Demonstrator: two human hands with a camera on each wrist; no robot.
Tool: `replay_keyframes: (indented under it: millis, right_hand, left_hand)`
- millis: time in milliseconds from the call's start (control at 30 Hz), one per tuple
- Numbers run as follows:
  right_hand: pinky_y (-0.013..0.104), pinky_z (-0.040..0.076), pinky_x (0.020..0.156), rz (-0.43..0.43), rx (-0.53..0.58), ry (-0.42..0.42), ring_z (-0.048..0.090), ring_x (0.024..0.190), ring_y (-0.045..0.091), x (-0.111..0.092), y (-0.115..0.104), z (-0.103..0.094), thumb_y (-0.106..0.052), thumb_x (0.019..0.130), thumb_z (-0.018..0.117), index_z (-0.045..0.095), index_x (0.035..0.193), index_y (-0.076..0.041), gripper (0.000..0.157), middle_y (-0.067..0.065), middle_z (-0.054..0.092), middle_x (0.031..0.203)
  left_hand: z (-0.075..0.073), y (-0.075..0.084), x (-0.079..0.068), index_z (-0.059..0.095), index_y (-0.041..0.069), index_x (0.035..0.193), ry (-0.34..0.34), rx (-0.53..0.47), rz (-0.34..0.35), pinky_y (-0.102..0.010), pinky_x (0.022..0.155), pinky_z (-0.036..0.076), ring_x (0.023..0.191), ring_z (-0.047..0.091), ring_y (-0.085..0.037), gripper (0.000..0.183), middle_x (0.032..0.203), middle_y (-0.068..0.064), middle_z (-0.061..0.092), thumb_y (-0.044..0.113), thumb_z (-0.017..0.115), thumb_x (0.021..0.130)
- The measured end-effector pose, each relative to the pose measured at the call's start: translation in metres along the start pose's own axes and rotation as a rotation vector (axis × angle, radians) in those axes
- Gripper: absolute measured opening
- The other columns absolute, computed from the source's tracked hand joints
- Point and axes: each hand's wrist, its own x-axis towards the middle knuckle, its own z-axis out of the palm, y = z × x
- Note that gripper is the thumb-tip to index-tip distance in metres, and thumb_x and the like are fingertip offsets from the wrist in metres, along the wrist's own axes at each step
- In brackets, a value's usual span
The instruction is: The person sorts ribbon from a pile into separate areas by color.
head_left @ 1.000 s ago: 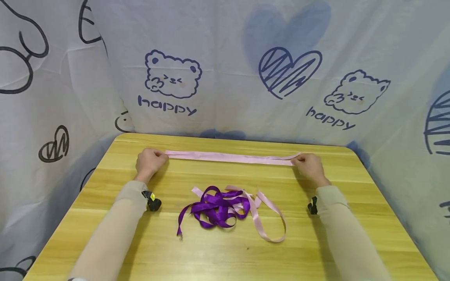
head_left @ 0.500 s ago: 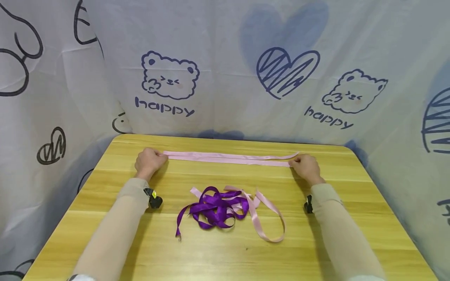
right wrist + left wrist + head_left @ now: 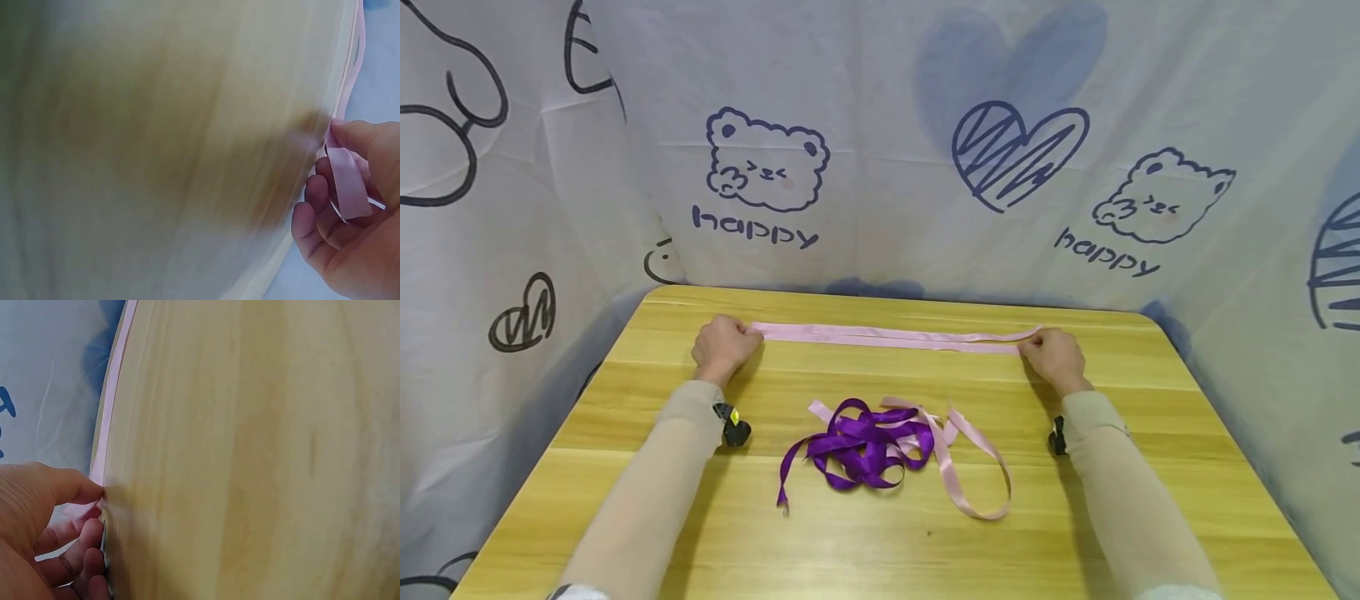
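Doubled pink ribbon stretched flat along far side of wooden table, near backdrop. Held at both ends, prob. to keep the two layers taut and lined up (layers split slightly toward the right end). Left hand pinching left end, thumb against curled fingers; ribbon edge running away along tabletop. Right hand pinching right end, ribbon looped over curled fingers, loop plainly visible. Loose tangle of purple ribbon w/ a second pink ribbon lying mid-table, untouched, well apart from both hands. Readable writing: "happy" under bear drawing, again "happy" at right, on curtain. No brand seen.
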Motion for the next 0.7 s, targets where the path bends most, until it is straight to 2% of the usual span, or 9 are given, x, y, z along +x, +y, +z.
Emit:
replay_keyframes:
  millis: [100,167,267,367,467,567,633,700]
  right_hand:
    - [0.047,0.053,0.071,0.0,0.009,0.029,0.068,0.087,0.036,-0.001,0.002,-0.001,-0.03,0.097,0.068,0.076,0.099,-0.005,0.026,0.017,0.075,0.099]
    - [0.051,0.053,0.075,-0.017,0.016,0.059,0.067,0.091,0.04,-0.002,0.001,-0.003,-0.029,0.096,0.07,0.076,0.099,-0.004,0.025,0.02,0.074,0.101]
    - [0.061,0.049,0.091,-0.036,0.006,0.091,0.061,0.11,0.05,-0.005,0.0,-0.011,-0.029,0.097,0.069,0.074,0.108,-0.001,0.03,0.029,0.068,0.119]
    - [0.069,0.038,0.105,-0.043,0.004,0.114,0.048,0.129,0.057,-0.009,-0.002,-0.021,-0.029,0.099,0.068,0.07,0.12,0.001,0.037,0.034,0.056,0.138]
    - [0.071,0.033,0.108,-0.079,0.009,0.15,0.043,0.135,0.056,-0.013,-0.006,-0.028,-0.029,0.099,0.068,0.068,0.123,0.002,0.038,0.033,0.051,0.145]
    - [0.07,0.035,0.107,-0.147,0.039,0.191,0.047,0.132,0.053,-0.02,-0.014,-0.03,-0.027,0.098,0.071,0.071,0.119,0.002,0.036,0.031,0.057,0.139]
    - [0.069,0.036,0.107,-0.198,0.07,0.213,0.051,0.128,0.052,-0.026,-0.021,-0.029,-0.025,0.096,0.073,0.072,0.115,0.003,0.033,0.03,0.06,0.134]
    - [0.067,0.036,0.107,-0.249,0.114,0.218,0.053,0.125,0.051,-0.033,-0.029,-0.027,-0.022,0.096,0.075,0.073,0.112,0.004,0.031,0.029,0.062,0.129]
  left_hand:
    - [0.0,0.0,-0.001,0.068,0.008,0.088,-0.008,0.002,0.009,-0.039,0.066,0.041,0.081,0.059,-0.03,0.025,0.084,-0.01,0.065,0.032,0.065,0.092]
    - [-0.004,0.001,-0.003,0.069,0.005,0.11,-0.035,-0.007,0.019,-0.045,0.074,0.047,0.095,0.063,-0.036,0.034,0.106,-0.018,0.07,0.033,0.064,0.093]
    - [-0.016,0.003,-0.007,0.058,0.002,0.14,-0.081,-0.036,0.025,-0.056,0.092,0.049,0.117,0.06,-0.045,0.056,0.134,-0.026,0.064,0.034,0.064,0.094]
    - [-0.031,0.01,-0.011,0.05,0.001,0.147,-0.059,-0.059,0.042,-0.061,0.101,0.047,0.124,0.057,-0.048,0.063,0.143,-0.028,0.059,0.034,0.065,0.095]
    - [-0.04,0.02,-0.016,0.054,0.001,0.143,0.036,-0.059,0.106,-0.057,0.089,0.05,0.11,0.06,-0.045,0.056,0.131,-0.027,0.063,0.029,0.063,0.096]
    - [-0.042,0.03,-0.025,0.065,0.003,0.133,0.107,-0.047,0.22,-0.047,0.071,0.049,0.088,0.061,-0.036,0.043,0.106,-0.021,0.068,0.025,0.061,0.096]
    - [-0.038,0.036,-0.031,0.069,0.003,0.126,0.098,-0.036,0.315,-0.041,0.064,0.046,0.077,0.06,-0.031,0.036,0.093,-0.017,0.068,0.024,0.061,0.098]
    - [-0.031,0.042,-0.04,0.072,0.004,0.121,0.054,-0.031,0.408,-0.039,0.064,0.046,0.074,0.061,-0.028,0.032,0.089,-0.015,0.069,0.024,0.062,0.098]
